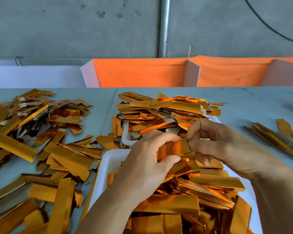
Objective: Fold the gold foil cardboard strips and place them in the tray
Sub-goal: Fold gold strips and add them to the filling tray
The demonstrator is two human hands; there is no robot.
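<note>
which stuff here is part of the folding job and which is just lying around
In the job:
- gold strip held by left hand and right hand
- near white tray with folded strips
- far tray, heaped
- loose strip pile on the left

Just there:
- orange cloth
- metal pipe
- black cable

two white trays [108,159], two hands [147,164], countless gold strips [71,159]

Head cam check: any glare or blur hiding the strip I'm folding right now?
Head view: the strip held by both hands reads clearly with mild foil sheen; right hand fingers are slightly motion-blurred; the near tray pile shows bright orange glare; wide-angle bending at the edges.
</note>
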